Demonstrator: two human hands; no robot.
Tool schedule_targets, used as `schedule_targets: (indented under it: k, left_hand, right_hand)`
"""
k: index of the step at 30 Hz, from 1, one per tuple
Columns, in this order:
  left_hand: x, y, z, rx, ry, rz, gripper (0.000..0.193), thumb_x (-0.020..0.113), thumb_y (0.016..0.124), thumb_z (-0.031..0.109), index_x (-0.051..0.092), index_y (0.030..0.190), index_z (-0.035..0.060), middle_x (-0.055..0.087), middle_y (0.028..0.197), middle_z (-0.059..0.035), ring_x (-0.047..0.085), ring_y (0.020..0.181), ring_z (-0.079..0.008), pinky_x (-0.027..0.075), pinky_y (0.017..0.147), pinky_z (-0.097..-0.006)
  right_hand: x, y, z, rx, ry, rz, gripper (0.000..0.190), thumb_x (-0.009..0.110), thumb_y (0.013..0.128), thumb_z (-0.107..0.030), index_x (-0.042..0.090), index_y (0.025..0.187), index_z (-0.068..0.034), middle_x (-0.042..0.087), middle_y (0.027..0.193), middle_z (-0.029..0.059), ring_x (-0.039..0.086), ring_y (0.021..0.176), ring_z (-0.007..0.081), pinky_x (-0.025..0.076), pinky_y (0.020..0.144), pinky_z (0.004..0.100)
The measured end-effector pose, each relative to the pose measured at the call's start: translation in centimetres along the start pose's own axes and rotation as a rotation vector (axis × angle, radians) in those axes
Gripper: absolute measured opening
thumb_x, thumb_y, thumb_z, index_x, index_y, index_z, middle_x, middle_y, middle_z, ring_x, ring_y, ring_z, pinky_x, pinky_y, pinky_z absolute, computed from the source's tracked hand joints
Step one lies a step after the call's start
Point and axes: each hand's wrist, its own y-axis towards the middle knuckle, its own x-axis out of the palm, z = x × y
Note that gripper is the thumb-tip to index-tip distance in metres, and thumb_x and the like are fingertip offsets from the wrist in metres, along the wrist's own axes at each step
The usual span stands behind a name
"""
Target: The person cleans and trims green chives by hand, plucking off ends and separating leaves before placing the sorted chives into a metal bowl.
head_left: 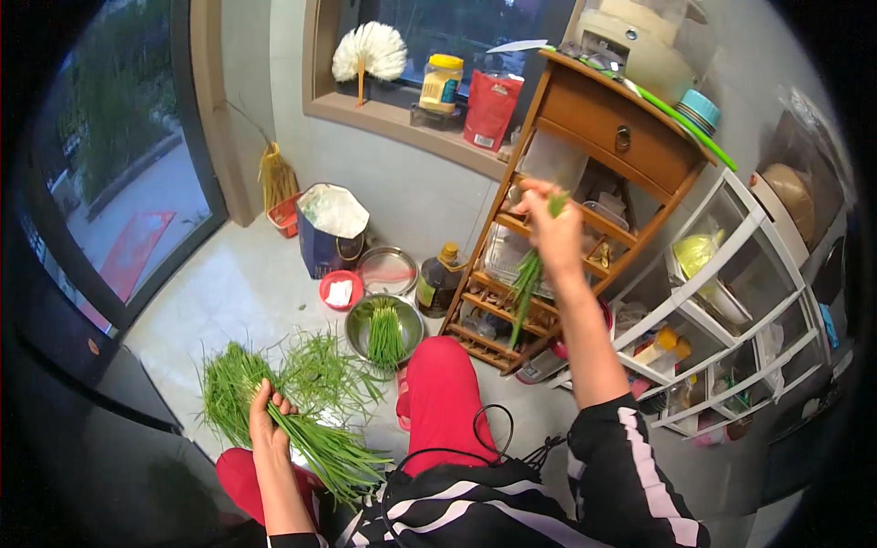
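Note:
My left hand [269, 418] grips a large bunch of long green chives [329, 449] low over my left knee, the blades trailing towards my lap. In my raised right hand [553, 229] is a smaller bundle of chives [526, 294], hanging down in front of the wooden rack; motion blurs this hand. On the floor beyond my left hand lies a pile of chives [233, 370]. Loose, thin green trimmings [318, 366] spread beside that pile. A round metal bowl [352, 329] holds an aligned bunch of chives [386, 335] just beyond my right knee.
Behind the bowl are a red basin [329, 299], a round metal lid or tray [404, 255], a dark oil bottle [438, 291] and a blue paper bag [315, 240]. A wooden rack [541, 89] and a white shelf unit [692, 288] stand at right. A glass door [130, 178] is at left.

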Motion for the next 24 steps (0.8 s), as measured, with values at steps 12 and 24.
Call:
schedule_targets:
  k: [12, 24]
  left_hand:
    - [2.1, -2.0, -0.3, 0.0, -0.002, -0.045, 0.02, 0.067, 0.082, 0.026, 0.052, 0.071, 0.0158, 0.049, 0.055, 0.0021, 0.045, 0.045, -0.0137, 0.038, 0.048, -0.0298]
    - [1.8, -3.2, 0.4, 0.022, 0.006, -0.028, 0.023, 0.067, 0.082, 0.027, 0.05, 0.071, 0.0153, 0.048, 0.056, 0.0012, 0.043, 0.045, -0.0138, 0.036, 0.048, -0.0291]
  right_hand:
    - [-11.9, 15.7, -8.7, -0.314, -0.375, 0.334, 0.032, 0.057, 0.085, -0.026, 0.063, 0.104, -0.001, 0.069, 0.075, 0.0062, 0.062, 0.077, 0.0128, 0.046, 0.076, 0.0283]
    - [-10.3, 16.9, -10.3, -0.262, -0.984, 0.191, 0.024, 0.058, 0.081, -0.025, 0.064, 0.097, -0.008, 0.067, 0.076, 0.0127, 0.066, 0.075, 0.0262, 0.049, 0.074, 0.0376]
